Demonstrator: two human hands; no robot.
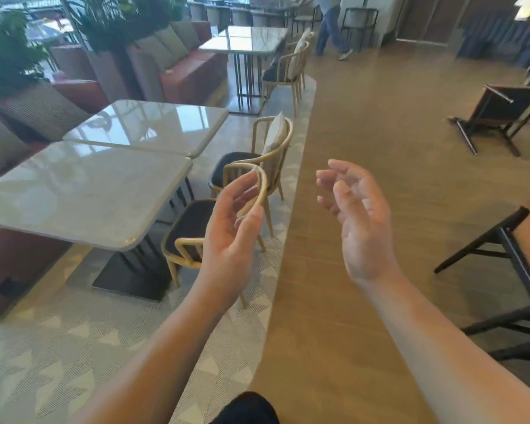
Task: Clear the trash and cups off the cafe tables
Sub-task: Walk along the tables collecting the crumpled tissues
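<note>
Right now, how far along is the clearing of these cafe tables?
Done, it seems: the two near tables and the farther table show only glossy tops, with no cups or trash that I can see. In hand: nothing; the left hand and right hand are raised, both relaxed and holding nothing. Left: nothing visible here; anything farther back is too blurred to judge.

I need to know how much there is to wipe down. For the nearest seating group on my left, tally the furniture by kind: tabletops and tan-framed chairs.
Tabletops: 2, the near tabletop and the far tabletop
Tan-framed chairs: 2, the near chair and the far chair
Total: 4
</note>
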